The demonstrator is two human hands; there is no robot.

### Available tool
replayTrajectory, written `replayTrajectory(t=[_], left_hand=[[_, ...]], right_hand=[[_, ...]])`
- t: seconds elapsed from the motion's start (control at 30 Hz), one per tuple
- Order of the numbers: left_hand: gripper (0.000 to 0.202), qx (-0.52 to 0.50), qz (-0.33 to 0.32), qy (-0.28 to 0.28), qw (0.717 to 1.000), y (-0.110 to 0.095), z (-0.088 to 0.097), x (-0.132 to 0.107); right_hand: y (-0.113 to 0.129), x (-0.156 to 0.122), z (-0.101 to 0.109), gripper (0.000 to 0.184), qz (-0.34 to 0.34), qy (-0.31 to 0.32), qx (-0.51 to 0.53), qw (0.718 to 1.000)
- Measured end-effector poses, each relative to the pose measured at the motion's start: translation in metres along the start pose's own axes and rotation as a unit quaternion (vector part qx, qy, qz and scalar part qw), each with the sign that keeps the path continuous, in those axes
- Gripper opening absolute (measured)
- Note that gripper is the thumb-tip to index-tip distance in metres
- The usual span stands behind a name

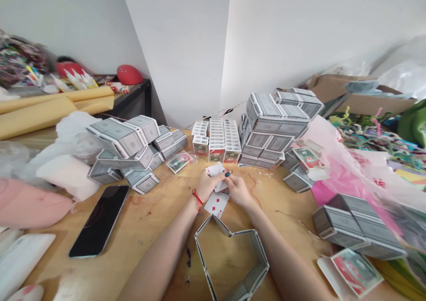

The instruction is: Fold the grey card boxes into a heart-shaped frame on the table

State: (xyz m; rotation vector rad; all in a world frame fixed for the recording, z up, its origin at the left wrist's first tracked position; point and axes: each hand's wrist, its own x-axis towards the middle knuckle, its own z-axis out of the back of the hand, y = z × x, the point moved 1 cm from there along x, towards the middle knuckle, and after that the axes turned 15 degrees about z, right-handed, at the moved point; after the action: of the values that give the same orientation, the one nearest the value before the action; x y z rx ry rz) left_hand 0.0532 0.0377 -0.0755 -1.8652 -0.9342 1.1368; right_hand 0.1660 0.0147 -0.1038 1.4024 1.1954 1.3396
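My left hand (pixel 207 184), with a red string bracelet at the wrist, is closed on a playing card (pixel 214 169) that shows a red A. My right hand (pixel 238 189) meets it at the card's right side, fingers pinched on the same card. Just below, a diamonds card (pixel 217 202) lies face up on the wooden table (pixel 149 225). Between my forearms stands a heart-shaped frame (pixel 209 273) of joined grey-backed cards, with an open middle. The fingers partly cover the held card.
Grey-backed card blocks are stacked at left (pixel 120 136) and right (pixel 276 119). Rows of card boxes (pixel 216 134) stand between them. A black phone (pixel 100 221) lies at left. An open card box (pixel 356 272) and pink plastic bags (pixel 346 159) are at right.
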Motion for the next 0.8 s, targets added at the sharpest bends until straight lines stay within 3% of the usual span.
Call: replayTrajectory(t=[0.13,0.37,0.63,0.8], left_hand=[[0.023,-0.035,0.011,0.012,0.999,-0.001,0.001,0.000],[0.015,-0.069,0.001,-0.023,0.997,-0.001,-0.002,0.003],[0.011,-0.021,-0.062,-0.120,0.991,-0.004,-0.007,-0.001],[0.015,-0.023,-0.072,-0.134,0.988,-0.005,-0.007,-0.005]], right_hand=[[0.004,-0.001,-0.002,0.035,0.041,0.013,-0.059,0.997],[0.013,-0.003,-0.006,0.029,0.080,0.065,-0.094,0.990],[0.008,-0.003,-0.015,0.025,0.062,0.000,-0.085,0.994],[0.009,0.001,-0.011,0.028,0.004,-0.018,-0.002,1.000]])
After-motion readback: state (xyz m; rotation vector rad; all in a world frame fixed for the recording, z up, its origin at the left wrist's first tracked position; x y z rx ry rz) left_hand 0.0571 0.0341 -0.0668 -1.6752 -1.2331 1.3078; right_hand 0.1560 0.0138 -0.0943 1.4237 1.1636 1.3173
